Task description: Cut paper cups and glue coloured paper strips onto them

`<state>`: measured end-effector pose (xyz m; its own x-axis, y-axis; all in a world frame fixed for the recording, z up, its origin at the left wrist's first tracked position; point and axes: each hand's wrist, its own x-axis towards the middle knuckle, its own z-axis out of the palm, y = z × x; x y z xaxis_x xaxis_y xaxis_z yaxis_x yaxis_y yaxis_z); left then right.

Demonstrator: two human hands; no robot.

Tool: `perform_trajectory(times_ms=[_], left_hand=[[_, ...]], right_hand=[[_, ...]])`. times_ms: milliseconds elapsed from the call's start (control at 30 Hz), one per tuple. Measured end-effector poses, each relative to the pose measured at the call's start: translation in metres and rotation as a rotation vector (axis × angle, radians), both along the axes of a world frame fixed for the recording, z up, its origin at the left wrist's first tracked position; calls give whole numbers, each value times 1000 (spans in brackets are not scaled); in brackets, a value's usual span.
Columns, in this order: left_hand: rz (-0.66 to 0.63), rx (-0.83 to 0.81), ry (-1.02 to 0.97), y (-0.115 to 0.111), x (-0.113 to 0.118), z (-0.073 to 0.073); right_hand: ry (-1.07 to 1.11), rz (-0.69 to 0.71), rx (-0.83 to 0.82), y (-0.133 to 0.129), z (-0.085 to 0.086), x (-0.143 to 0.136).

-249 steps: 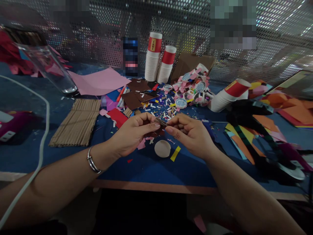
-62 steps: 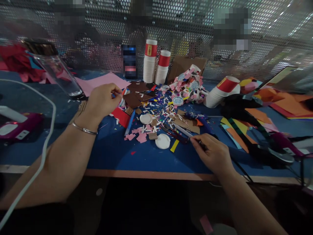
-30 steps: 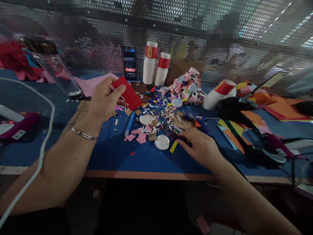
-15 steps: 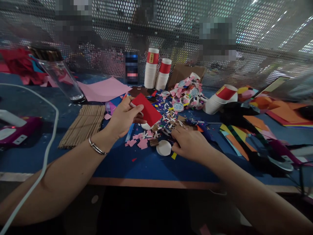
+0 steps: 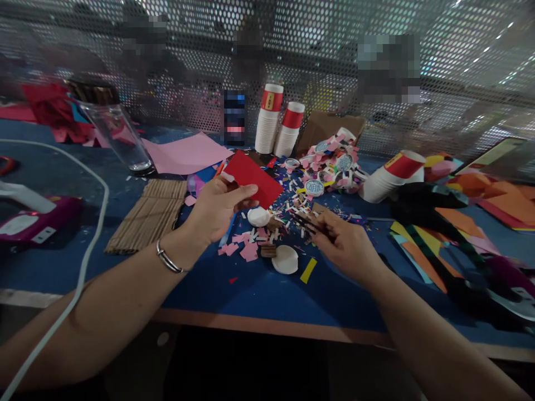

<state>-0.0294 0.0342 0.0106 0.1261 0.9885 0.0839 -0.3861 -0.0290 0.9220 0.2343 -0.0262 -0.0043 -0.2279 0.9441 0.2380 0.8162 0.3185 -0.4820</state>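
Note:
My left hand [image 5: 223, 203] pinches a folded-looking piece of red paper [image 5: 256, 181] between thumb and fingers, above the table. A small white bit shows beside the fingers at the paper's left edge. In my right hand [image 5: 345, 239] is a pair of scissors [image 5: 308, 223], its slim dark blades pointing left over the paper scraps; the handles are hidden in the fingers. Beneath the hands lie pink paper scraps [image 5: 249, 252], a corrugated cardboard piece [image 5: 268, 251], a white paper disc [image 5: 286, 260] and a yellow strip [image 5: 308, 270].
Paper cup stacks [image 5: 269, 120] stand at the back, near a heap of decorated paper rings [image 5: 330, 161]. A tilted cup stack [image 5: 393, 175] is at right. Corrugated cardboard [image 5: 146, 214], pink paper [image 5: 188, 153] and a glass bottle [image 5: 115, 131] sit left. A white cable [image 5: 94, 223] crosses my left forearm.
My right hand has lifted from the scraps, now with scissors in its grip. The yellow strip lies more exposed. My left hand still holds the red paper; the view has shifted slightly.

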Motion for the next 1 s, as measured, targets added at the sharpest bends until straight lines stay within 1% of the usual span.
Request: perform_trajectory(times_ms=[100, 233, 300, 367, 500, 633, 733, 1000], left_hand=[[-27, -37, -15, -4, 3, 1], [-56, -79, -39, -9, 8, 0], [-78, -96, -36, -11, 10, -1], [-113, -101, -31, -14, 12, -1], [-146, -120, -54, -17, 17, -3], [-140, -141, -88, -18, 19, -5], [-151, -156, -73, -18, 20, -6], [-293, -159, -54, -24, 22, -7]], right_hand=[[161, -14, 43, -2, 0, -2], [319, 3, 14, -4, -1, -5], [342, -4, -17, -4, -1, -6], [320, -11, -35, -4, -2, -7], [280, 22, -55, -3, -3, -10], [375, 43, -97, 0, -5, -12], [450, 44, -127, 1, -5, -13], [557, 66, -176, -2, -2, -14]])
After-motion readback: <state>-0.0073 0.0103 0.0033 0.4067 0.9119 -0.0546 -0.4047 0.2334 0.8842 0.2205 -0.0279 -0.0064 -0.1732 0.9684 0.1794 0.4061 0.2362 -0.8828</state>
